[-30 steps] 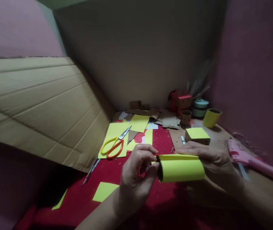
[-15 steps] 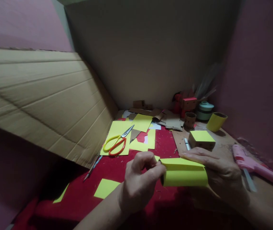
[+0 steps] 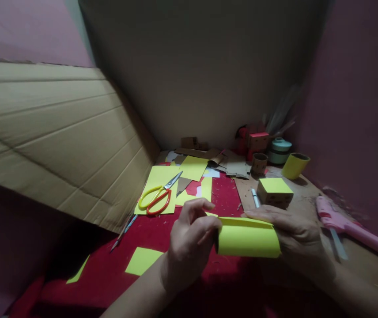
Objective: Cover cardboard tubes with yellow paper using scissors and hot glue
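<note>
Yellow-wrapped roll [image 3: 248,238], paper edge lifted; left hand [image 3: 190,243] pinches one end, right hand [image 3: 298,234] grips other. Red cloth [image 3: 227,194], dim pink-walled corner.

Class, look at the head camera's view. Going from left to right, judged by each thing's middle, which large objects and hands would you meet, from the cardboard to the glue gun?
Cardboard → scissors → left hand → held tube → right hand → glue gun

The left hand [image 3: 190,243] partly covers the left end of the yellow-wrapped tube [image 3: 248,240]; the right hand's [image 3: 296,234] thumb is hidden. The picture's left edge crops the cardboard sheet [image 3: 53,137].
</note>
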A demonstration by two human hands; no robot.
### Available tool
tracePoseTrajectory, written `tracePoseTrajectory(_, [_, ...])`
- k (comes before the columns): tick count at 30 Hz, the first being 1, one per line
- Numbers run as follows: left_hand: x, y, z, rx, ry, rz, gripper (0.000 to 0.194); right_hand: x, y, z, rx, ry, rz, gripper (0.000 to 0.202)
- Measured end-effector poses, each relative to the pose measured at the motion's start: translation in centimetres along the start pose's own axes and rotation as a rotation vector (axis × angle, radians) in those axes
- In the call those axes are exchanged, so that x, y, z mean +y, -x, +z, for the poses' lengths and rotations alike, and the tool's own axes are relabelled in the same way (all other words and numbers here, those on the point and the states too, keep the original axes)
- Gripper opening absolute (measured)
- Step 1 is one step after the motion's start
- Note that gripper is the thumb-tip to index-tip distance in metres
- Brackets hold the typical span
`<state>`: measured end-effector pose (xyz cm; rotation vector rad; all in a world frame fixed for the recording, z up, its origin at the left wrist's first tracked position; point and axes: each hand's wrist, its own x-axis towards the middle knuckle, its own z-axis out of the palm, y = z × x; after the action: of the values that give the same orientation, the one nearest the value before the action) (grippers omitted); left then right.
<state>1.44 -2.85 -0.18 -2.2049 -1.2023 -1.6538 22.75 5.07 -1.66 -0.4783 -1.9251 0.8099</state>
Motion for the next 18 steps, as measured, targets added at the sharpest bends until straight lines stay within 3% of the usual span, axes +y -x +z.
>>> tracePoseTrajectory(4, [-0.4,0.1,0.2,-0.085,0.218,-0.111,0.023,-0.2,-0.4,0.3,0.017,-0.071,0.089,0.029])
tracePoseTrajectory(9, [-0.7,0.7,0.5,-0.087,0.346,-0.33,0.019,-0.4,-0.7,0.3,0.017,-0.092,0.111,0.025])
tracePoseTrajectory(13, [-0.8,1.1,0.7,-0.093,0.383,-0.296,0.027,-0.6,-0.9,0.2,0.007,-0.081,0.072,0.026])
tracePoseTrajectory(15, [-0.7,1.2,0.7,-0.06,0.403,-0.284,0.029,-0.6,-1.0,0.1,0.005,-0.072,0.053,0.027])
tracePoseTrajectory(18, [-0.3,1.0,0.7,0.047,0.391,-0.376,0.023,-0.6,-1.1,0.0,0.016,-0.029,0.004,0.028])
